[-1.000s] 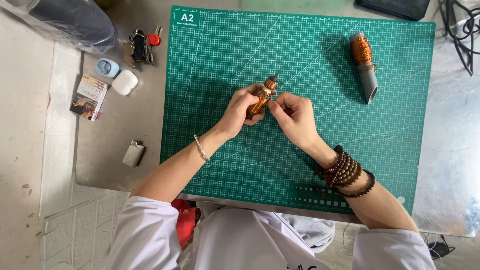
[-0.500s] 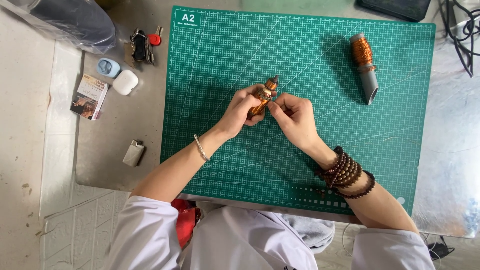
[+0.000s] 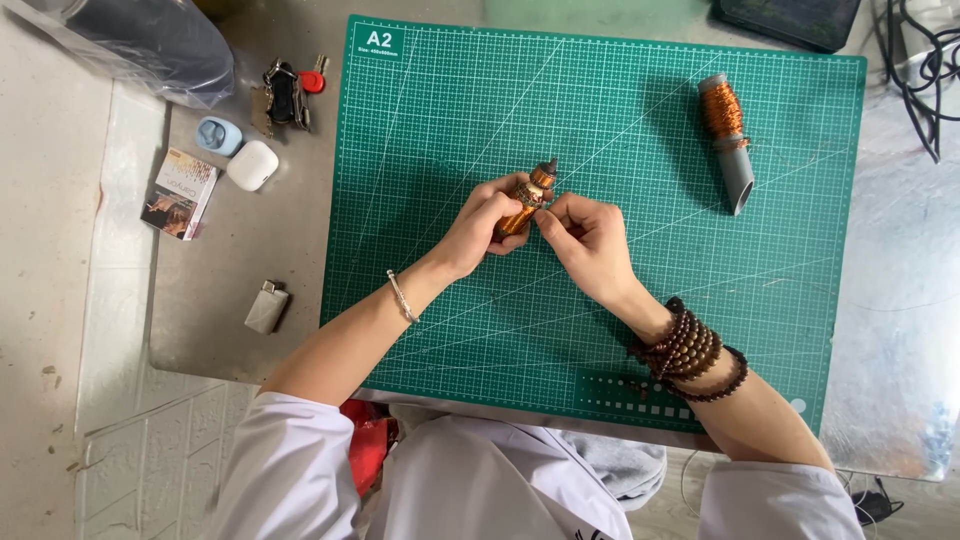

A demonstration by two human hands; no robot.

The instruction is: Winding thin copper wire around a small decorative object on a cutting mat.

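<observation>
I hold a small copper-wound rotor [image 3: 527, 197] just above the middle of the green cutting mat [image 3: 450, 120]. My left hand [image 3: 478, 228] is closed around its lower body, tilting it so the dark tip points away from me. My right hand [image 3: 590, 240] pinches at the rotor's middle with thumb and forefinger, the other fingers curled. On the mat's far right part lies a grey tube wrapped with copper wire [image 3: 728, 135]. Off the mat's left edge, on the worktop [image 3: 200, 300], sit a white earbud case [image 3: 251, 165], a bunch of keys [image 3: 285, 95], a small printed box [image 3: 180, 193] and a grey lighter [image 3: 266, 307].
</observation>
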